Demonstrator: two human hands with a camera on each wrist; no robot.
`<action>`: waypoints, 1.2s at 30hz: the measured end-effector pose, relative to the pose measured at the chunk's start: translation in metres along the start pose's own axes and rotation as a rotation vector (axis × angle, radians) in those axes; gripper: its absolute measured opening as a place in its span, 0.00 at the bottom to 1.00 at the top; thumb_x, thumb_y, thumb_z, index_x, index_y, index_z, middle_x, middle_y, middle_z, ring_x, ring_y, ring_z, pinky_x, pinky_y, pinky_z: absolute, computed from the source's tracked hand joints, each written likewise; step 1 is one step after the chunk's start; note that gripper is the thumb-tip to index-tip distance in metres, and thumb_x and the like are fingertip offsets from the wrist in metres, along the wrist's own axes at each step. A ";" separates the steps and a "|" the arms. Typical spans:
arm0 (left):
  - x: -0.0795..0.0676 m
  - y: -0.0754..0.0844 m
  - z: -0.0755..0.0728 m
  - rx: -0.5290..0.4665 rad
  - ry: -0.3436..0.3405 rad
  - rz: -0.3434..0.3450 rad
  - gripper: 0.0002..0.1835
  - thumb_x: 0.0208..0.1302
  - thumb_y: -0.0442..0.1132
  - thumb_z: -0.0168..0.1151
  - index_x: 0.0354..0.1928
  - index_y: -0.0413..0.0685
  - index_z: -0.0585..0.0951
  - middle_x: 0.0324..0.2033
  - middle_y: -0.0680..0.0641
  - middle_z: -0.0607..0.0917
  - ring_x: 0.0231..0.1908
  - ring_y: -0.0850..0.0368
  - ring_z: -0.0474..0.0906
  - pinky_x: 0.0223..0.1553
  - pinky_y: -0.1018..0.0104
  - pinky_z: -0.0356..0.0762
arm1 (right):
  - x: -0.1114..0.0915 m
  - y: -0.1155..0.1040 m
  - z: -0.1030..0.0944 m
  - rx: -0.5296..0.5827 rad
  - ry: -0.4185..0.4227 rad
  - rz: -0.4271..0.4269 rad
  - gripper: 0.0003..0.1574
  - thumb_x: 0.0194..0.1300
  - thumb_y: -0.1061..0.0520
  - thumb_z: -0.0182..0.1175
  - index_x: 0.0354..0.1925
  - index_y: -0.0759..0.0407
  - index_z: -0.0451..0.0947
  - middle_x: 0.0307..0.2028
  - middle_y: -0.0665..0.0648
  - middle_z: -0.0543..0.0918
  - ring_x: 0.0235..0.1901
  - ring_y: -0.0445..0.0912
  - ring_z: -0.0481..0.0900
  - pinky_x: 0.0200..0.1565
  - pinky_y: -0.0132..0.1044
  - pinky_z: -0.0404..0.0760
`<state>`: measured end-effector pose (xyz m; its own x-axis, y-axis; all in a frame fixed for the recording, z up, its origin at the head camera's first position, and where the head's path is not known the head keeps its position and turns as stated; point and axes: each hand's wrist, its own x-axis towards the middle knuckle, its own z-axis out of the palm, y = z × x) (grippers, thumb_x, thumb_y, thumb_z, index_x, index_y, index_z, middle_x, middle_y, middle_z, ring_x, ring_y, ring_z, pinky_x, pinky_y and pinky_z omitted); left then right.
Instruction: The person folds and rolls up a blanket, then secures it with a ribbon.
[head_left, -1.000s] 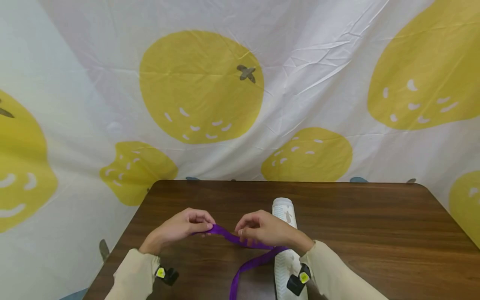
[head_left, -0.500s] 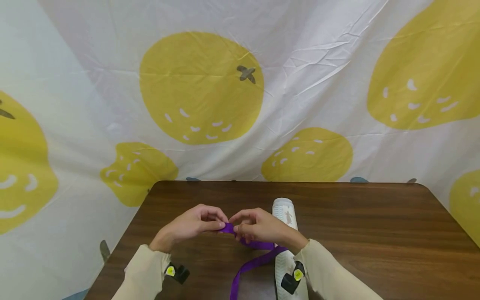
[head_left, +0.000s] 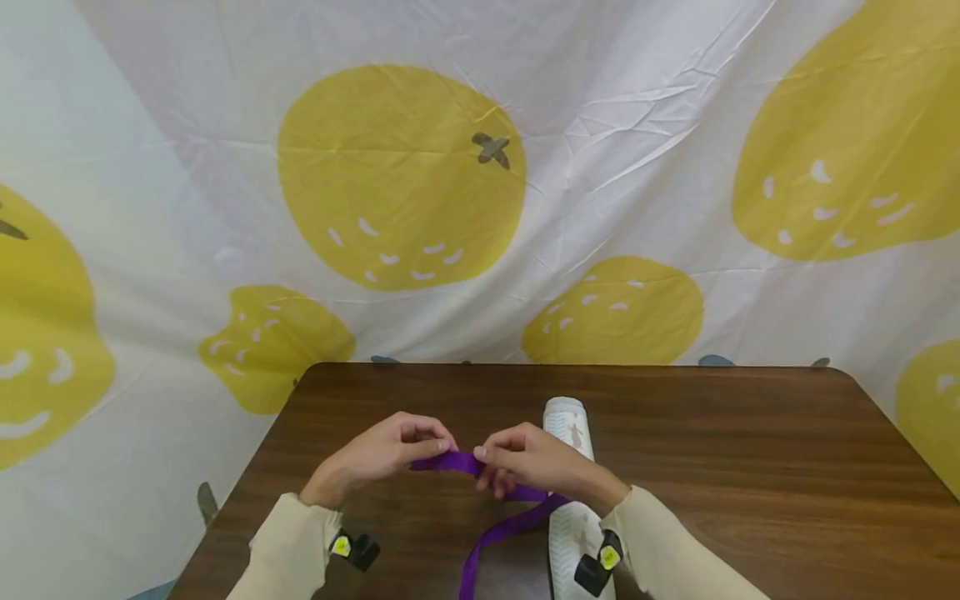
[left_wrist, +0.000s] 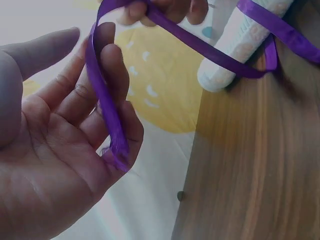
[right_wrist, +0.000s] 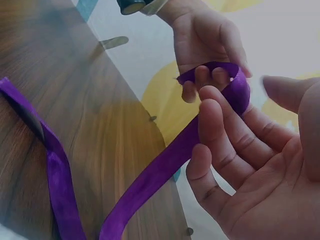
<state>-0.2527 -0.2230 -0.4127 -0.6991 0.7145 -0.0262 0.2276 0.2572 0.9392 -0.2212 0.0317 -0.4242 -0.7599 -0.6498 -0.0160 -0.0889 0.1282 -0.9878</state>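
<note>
Purple satin ribbon [head_left: 450, 461] hangs just above the dark wooden table [head_left: 750, 467], pinched between left hand [head_left: 378, 454] and right hand [head_left: 536, 461], near the white cylindrical bottle [head_left: 567, 421]. A loop seems in forming; next, likely crossing the ends.

My head view is bright, evenly lit, and bowed at its edges. Both wrist views look dimmer, with my near fingers soft.

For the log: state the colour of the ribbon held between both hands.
Purple satin ribbon, plain, without pattern; clearest in the right wrist view.
</note>
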 end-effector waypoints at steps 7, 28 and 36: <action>0.005 -0.018 0.009 -0.005 0.017 -0.052 0.14 0.75 0.42 0.54 0.45 0.40 0.84 0.40 0.49 0.86 0.39 0.57 0.81 0.42 0.63 0.80 | -0.013 -0.001 -0.005 0.016 0.088 0.010 0.30 0.77 0.47 0.50 0.38 0.74 0.79 0.28 0.63 0.86 0.25 0.45 0.83 0.35 0.37 0.84; 0.016 -0.059 0.070 0.027 0.086 -0.184 0.07 0.65 0.38 0.65 0.40 0.42 0.84 0.31 0.45 0.86 0.29 0.55 0.81 0.28 0.65 0.79 | -0.071 -0.009 -0.030 -0.267 0.199 -0.038 0.04 0.64 0.61 0.65 0.36 0.62 0.83 0.32 0.60 0.87 0.32 0.41 0.83 0.36 0.37 0.84; 0.019 -0.060 0.092 0.201 0.170 -0.115 0.11 0.54 0.41 0.75 0.35 0.43 0.83 0.26 0.53 0.86 0.25 0.65 0.78 0.28 0.71 0.74 | -0.095 -0.006 -0.043 -0.166 0.172 -0.118 0.06 0.65 0.66 0.61 0.38 0.71 0.78 0.31 0.67 0.86 0.33 0.43 0.86 0.39 0.34 0.85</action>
<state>-0.2168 -0.1652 -0.5012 -0.8279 0.5582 -0.0555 0.2576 0.4662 0.8463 -0.1759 0.1246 -0.4099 -0.8348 -0.5329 0.1385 -0.2771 0.1893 -0.9420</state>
